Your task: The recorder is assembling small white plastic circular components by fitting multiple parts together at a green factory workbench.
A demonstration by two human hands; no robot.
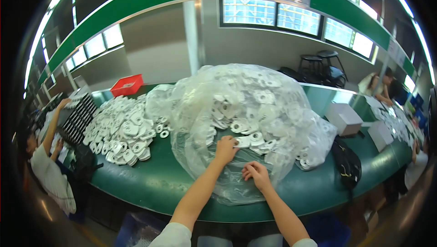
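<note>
Head view: before us a green surface (159, 185) carries a big clear plastic bag (191, 156), opened toward us, with a heap of flat white parts (223, 108) inside. Of our hands, the left (226, 150) is nearer the heap, its fingers at one white piece (243, 142); we cannot tell whether they grip it. The right (256, 174) is loosely half-curled over the bag, with nothing visible in it. The piece lies just right of our left fingertips, beyond our right hand, its long axis running roughly left to right.

White parts (129, 129), green table (159, 185), red bin (130, 91)
</note>
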